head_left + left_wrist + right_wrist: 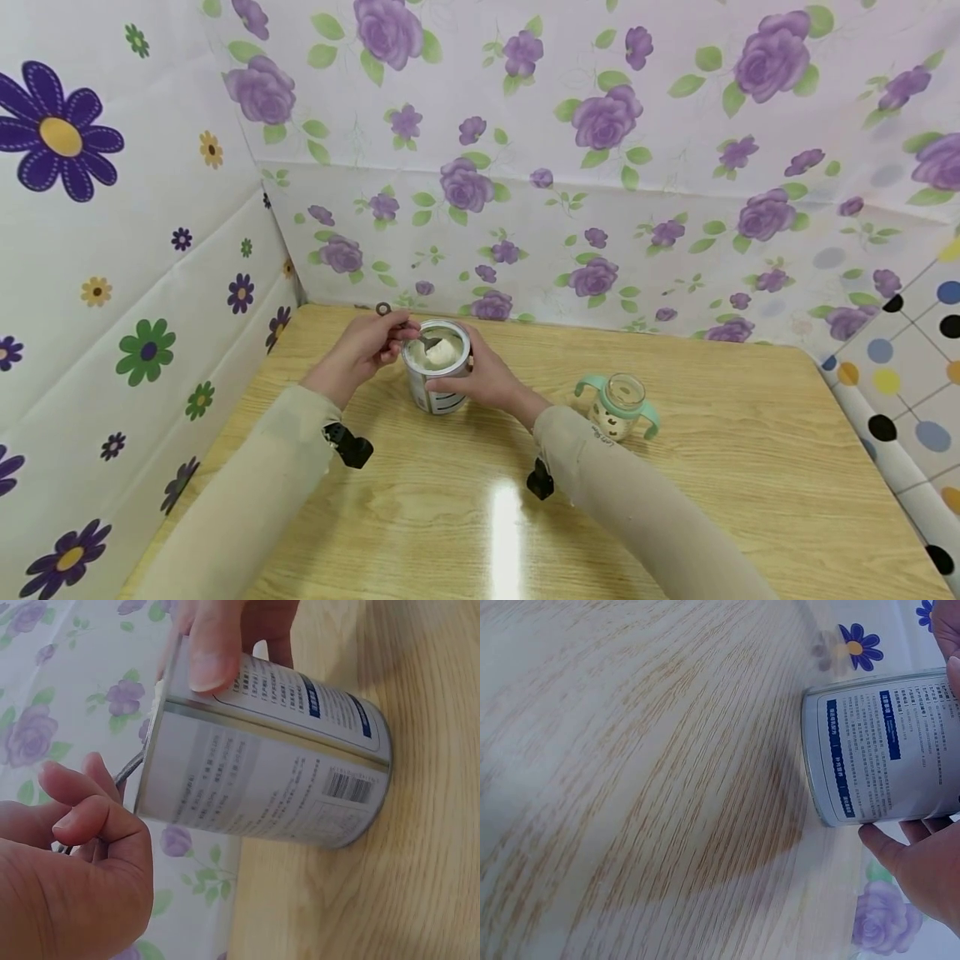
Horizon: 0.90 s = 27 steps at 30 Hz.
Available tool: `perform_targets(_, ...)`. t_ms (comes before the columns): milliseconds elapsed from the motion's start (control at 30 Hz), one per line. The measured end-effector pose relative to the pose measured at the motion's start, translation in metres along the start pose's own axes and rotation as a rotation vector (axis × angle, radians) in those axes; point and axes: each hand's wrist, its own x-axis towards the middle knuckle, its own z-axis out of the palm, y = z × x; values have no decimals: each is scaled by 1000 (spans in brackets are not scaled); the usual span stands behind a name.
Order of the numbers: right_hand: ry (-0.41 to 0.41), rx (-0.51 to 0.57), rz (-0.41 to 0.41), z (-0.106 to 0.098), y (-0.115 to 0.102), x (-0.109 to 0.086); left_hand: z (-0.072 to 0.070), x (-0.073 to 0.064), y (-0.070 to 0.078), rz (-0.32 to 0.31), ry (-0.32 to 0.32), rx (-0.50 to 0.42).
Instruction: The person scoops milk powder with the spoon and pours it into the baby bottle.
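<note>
An open tin can (pixel 437 402) with a printed label stands upright on the table, pale powder (pixel 444 353) inside it. My right hand (pixel 489 379) grips the can from its right side, thumb along the near face and fingers round the back. Between the fingers and thumb of my left hand (pixel 366 343) is a spoon (pixel 430 342) whose handle ends in a dark ring. Its bowl reaches in over the can's left rim, at a whitish heap of powder. In the left wrist view, the can's side (pixel 255 780) hides the spoon's bowl.
To the right of the can stands a glass baby bottle (pixel 613 418) without a lid, with mint-green handles and pale contents low down. The wooden table (pixel 420 517) meets flower-printed cloth walls at the back and left, and a dotted one at right.
</note>
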Motion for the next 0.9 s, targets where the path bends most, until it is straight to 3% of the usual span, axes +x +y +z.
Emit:
perform_targets(167, 1, 0, 0, 0, -2, -1, 1, 1, 1, 10, 20, -49)
perform_targets(400, 1, -8, 8, 0, 1, 0, -4, 1, -5, -25, 42, -144)
perform_targets(733, -9, 24, 2, 1, 4, 2, -12, 3, -26, 28, -24, -346)
perform_targets(900, -6, 33, 28, 2, 4, 2, -17, 5, -35, 28, -40, -395)
